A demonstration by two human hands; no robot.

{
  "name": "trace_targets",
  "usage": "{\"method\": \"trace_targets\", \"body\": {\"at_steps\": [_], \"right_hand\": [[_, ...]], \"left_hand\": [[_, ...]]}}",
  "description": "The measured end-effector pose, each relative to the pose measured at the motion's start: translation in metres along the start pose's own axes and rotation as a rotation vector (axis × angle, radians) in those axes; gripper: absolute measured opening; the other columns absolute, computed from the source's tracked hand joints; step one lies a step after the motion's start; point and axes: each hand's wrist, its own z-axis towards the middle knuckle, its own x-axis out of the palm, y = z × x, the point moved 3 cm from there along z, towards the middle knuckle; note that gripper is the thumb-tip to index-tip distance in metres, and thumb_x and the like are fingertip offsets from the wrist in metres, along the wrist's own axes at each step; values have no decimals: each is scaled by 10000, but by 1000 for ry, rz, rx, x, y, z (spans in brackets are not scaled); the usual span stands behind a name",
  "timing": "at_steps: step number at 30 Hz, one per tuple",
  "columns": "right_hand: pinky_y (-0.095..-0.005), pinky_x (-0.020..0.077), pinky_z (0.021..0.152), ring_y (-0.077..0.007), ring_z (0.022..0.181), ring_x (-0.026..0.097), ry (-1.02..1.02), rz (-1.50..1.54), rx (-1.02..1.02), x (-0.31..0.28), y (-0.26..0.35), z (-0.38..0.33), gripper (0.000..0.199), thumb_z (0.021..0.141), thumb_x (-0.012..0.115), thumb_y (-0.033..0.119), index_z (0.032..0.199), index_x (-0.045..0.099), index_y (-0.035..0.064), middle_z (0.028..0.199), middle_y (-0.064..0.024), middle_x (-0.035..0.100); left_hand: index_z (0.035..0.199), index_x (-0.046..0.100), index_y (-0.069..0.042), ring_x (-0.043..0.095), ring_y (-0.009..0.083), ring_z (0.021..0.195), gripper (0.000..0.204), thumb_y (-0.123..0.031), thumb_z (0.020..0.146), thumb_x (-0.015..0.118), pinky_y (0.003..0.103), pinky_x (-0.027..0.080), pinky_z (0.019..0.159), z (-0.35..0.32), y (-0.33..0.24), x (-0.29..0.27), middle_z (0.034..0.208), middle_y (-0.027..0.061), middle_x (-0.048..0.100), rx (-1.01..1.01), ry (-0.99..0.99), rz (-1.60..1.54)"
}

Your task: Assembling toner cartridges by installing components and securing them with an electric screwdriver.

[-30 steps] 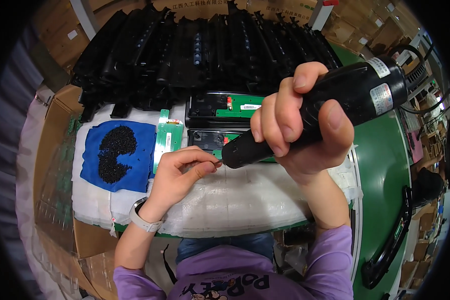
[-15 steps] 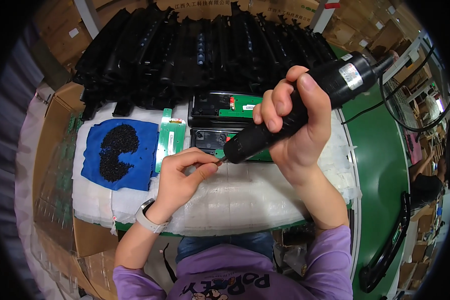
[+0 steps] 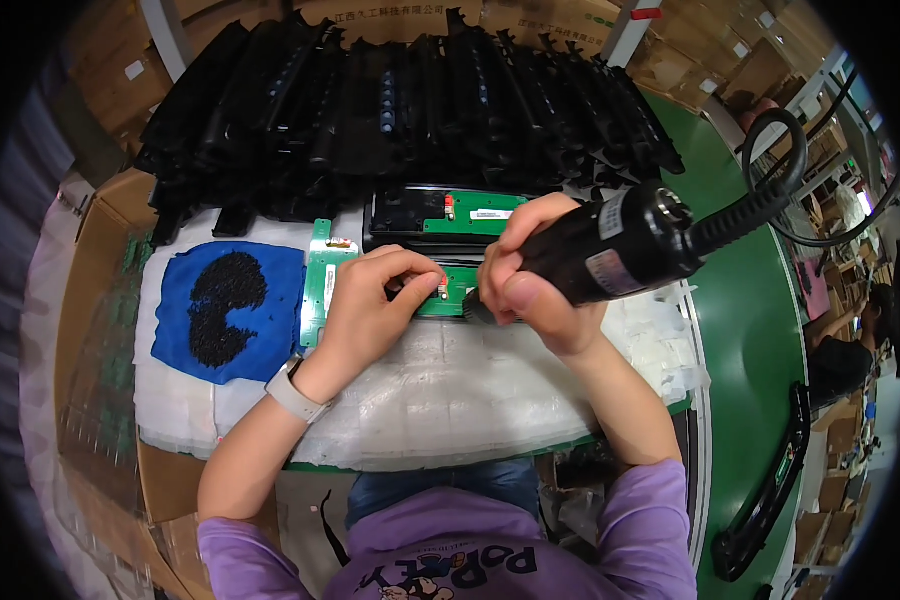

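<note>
My right hand (image 3: 545,295) is wrapped round a black electric screwdriver (image 3: 615,245), held at a slant. Its lower end is over a green circuit board (image 3: 456,300) set in a long black housing; the bit's contact point is hard to see. Beside it, the bent fingers and thumb of my left hand (image 3: 370,300) come together at the board's small red-and-white connector (image 3: 443,289). Whatever lies between those fingertips is hidden. Just beyond sits a second black housing (image 3: 400,210) with its own green board (image 3: 460,212).
A loose green board (image 3: 314,285) lies left of my left hand. Next to it, a blue cloth (image 3: 175,325) carries a heap of tiny black screws (image 3: 225,300). Many black housings (image 3: 370,120) are stacked behind. The screwdriver's cable (image 3: 750,210) loops at right, above the green tabletop (image 3: 740,330).
My right hand has brought the screwdriver down onto the nearer board, its body now lying flatter. My left fingers have left the screwdriver's tip and moved to the connector.
</note>
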Motion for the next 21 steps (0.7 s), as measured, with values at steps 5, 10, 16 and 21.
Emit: {"method": "trace_targets", "body": {"at_steps": [5, 10, 16, 21], "right_hand": [[-238, 428, 474, -97, 507, 484, 58, -36, -27, 10, 0, 1, 270, 733, 613, -5, 912, 412, 11, 632, -45, 483], [-228, 440, 535, -94, 558, 507, 116, -152, -31, 15, 1, 2, 256, 710, 603, -39, 889, 427, 14, 648, -49, 505], [-227, 456, 564, -89, 592, 545, 152, -459, -99, 20, 2, 1, 242, 663, 644, -49, 826, 481, 25, 681, -47, 554], [-225, 456, 566, -86, 601, 548, 106, -457, -114, 20, 4, -2, 234, 660, 651, -46, 816, 493, 27, 669, -40, 557]], "left_hand": [[843, 663, 0, 556, 126, 630, 103, -91, 799, 643, 226, 428, 577, -4, 19, 8, 728, 65, 627, -43, 40, -69], [846, 664, 4, 574, 95, 668, 112, -101, 813, 643, 212, 432, 592, -5, 24, 8, 769, 60, 658, -88, 37, -206], [851, 666, 0, 576, 84, 672, 99, -89, 814, 641, 204, 434, 591, -6, 29, 10, 766, 53, 662, -120, 61, -245], [862, 667, 3, 571, 75, 681, 103, -86, 820, 636, 201, 431, 590, -9, 32, 10, 771, 49, 663, -146, 78, -267]]}}
